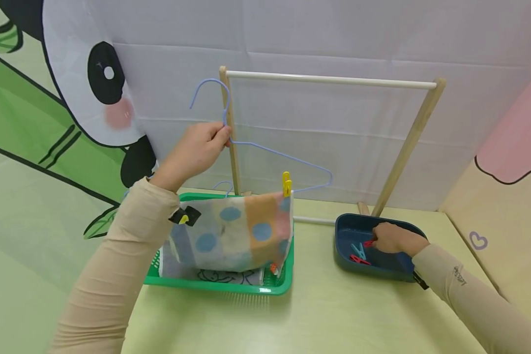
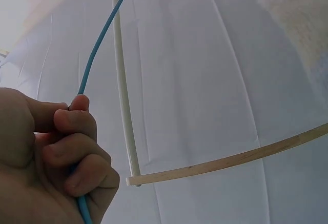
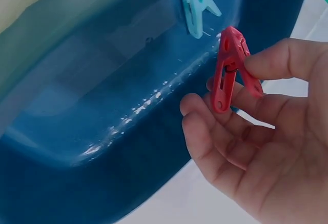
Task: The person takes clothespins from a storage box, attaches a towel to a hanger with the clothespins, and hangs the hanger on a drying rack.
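Observation:
My left hand (image 1: 199,147) grips a blue wire hanger (image 1: 287,156) just below its hook, holding it above the green basket. From the hanger hangs a cloth (image 1: 230,231) with blue dots and an orange patch, clipped near its right corner by a yellow clothespin (image 1: 286,184). In the left wrist view the fingers curl round the hanger wire (image 2: 95,49). My right hand (image 1: 396,238) is inside the dark blue tub (image 1: 342,255). Between thumb and fingers it pinches a red clothespin (image 3: 229,65). A light blue clothespin (image 1: 358,250) and another red clothespin (image 1: 360,259) lie in the tub.
The green basket (image 1: 217,288) below the cloth holds more fabric (image 1: 248,278). Behind stands a wooden rack with a white top bar (image 1: 332,78) and a lower bar (image 1: 314,221). Another hanger hook (image 1: 223,183) shows behind the basket. A printed backdrop (image 1: 318,29) hangs behind.

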A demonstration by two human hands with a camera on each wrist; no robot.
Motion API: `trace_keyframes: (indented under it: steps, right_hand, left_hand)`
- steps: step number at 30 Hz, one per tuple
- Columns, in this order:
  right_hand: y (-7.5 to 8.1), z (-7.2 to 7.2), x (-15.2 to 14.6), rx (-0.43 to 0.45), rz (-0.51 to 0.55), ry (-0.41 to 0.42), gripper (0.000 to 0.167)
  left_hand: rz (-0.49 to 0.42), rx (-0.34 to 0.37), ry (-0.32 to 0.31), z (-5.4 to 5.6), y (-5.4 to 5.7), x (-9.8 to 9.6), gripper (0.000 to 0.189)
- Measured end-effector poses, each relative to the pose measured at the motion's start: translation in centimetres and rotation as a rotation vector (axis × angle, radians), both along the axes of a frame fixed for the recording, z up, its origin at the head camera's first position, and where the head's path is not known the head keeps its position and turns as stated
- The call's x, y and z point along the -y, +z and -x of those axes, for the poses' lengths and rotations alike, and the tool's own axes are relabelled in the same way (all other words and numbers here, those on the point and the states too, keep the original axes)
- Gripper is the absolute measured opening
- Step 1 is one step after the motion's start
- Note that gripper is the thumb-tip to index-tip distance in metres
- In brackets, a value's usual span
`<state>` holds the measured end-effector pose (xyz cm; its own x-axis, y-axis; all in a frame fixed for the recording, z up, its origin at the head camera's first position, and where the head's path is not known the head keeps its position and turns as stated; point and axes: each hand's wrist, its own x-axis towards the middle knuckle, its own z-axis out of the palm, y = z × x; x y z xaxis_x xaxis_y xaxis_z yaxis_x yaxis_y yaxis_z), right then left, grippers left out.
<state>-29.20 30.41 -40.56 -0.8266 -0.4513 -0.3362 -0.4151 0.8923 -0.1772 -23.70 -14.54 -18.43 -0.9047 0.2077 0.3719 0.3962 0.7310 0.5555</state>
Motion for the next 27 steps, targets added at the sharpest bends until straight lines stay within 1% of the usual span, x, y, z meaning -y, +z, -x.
trace_keyframes:
  steps: [3,6,10,14,20,24,27]
  right_hand:
    - [0.4,-0.2,0.3,-0.013,-0.003,0.012,0.011]
    - [1.0,-0.6,0.7,-0.030,0.009,0.043,0.008]
    - [1.9,-1.2,1.3,-0.070,0.032,0.098,0.008]
    - [2.7,-1.7,2.2,-0.093,0.058,0.126,0.009]
    - [3.8,-2.6,3.7,-0.106,0.079,0.132,0.004]
    - [4.6,-3.1,4.7,-0.115,0.113,0.120,0.013]
    - [5.2,-3.5,5.4,-0.120,0.158,0.118,0.016]
  left_hand:
    - [0.001,0.008,0.010,0.2,-0.4,0.0,0.037]
    - [0.003,0.021,0.010,0.4,-0.8,0.0,0.036]
    - [-0.002,0.055,-0.008,0.6,-1.4,-0.2,0.035]
    - [0.002,0.080,-0.016,0.7,-1.8,-0.4,0.034]
    - [-0.001,0.112,-0.027,0.6,-2.4,-0.7,0.034]
    - [-0.017,0.160,-0.031,0.5,-2.8,-1.0,0.034]
    - [-0.019,0.186,-0.031,0.6,-3.2,-1.1,0.033]
